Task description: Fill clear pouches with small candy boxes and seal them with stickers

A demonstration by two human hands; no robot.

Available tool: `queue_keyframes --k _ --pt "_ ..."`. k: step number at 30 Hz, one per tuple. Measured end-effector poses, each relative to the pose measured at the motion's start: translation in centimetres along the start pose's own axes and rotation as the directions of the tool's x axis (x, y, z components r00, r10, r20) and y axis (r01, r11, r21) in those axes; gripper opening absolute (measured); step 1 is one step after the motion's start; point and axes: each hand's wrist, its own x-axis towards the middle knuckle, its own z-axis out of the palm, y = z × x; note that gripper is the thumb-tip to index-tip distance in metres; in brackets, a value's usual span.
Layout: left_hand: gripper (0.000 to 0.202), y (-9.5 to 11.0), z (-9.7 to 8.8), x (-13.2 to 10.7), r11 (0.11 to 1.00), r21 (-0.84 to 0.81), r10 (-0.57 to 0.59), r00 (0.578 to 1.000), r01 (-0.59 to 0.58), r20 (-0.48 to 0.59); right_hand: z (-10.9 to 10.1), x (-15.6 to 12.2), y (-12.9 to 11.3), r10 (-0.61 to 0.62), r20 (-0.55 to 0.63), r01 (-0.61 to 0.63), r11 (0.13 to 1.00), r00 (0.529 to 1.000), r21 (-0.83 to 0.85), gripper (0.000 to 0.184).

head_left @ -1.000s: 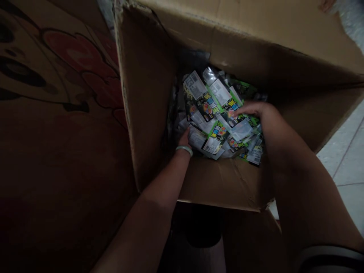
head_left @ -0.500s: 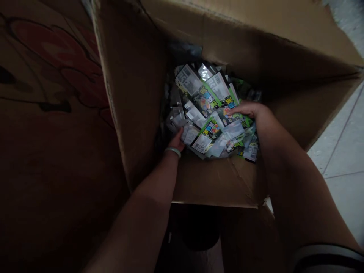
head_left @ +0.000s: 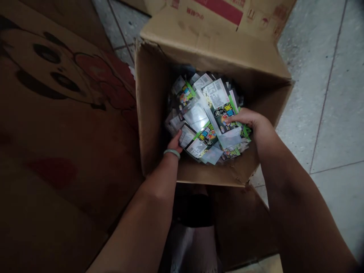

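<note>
An open cardboard box (head_left: 153,113) stands on the floor, holding several small green, black and white packets (head_left: 199,113). Both of my hands reach down into it. My left hand (head_left: 174,141), with a pale bangle at the wrist, has its fingers tucked under the left edge of the packet pile. My right hand (head_left: 246,117) is curled round the right side of a bunch of packets (head_left: 224,112), thumb on top.
A large cardboard sheet printed with a cartoon face (head_left: 57,94) lies to the left. Another carton with red print (head_left: 224,11) sits behind the box. Grey floor tiles (head_left: 321,94) spread to the right. My knees (head_left: 196,235) show below the box.
The view has pulled back and up, so the whole box, the floor and the carton behind now show. Both hands stay gripping the pile, which has shifted slightly.
</note>
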Motion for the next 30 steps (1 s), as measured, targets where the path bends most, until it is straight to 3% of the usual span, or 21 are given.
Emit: queue_keyframes --k 13,20,25,30 --pt "0.026 1.6 0.8 -10.0 0.987 -0.076 0.141 0.99 -0.14 0.006 0.3 -11.2 -0.4 -0.048 -0.085 0.052 0.997 0.995 0.054 0.043" --pt "0.039 2.5 2.0 -13.5 0.963 -0.12 0.249 0.967 -0.242 0.046 -0.5 -14.4 0.5 -0.147 -0.138 0.155 0.987 0.979 0.049 0.048" --pt "0.044 4.9 4.0 -15.8 0.949 -0.139 0.3 0.946 -0.283 0.124 -1.7 -16.4 -1.5 -0.191 -0.159 0.209 0.972 0.969 0.109 0.045" --pt "0.047 7.0 5.6 -18.6 0.944 -0.163 0.316 0.93 -0.288 0.185 -2.0 -19.5 -3.8 -0.136 -0.209 0.164 0.979 0.968 0.124 0.044"
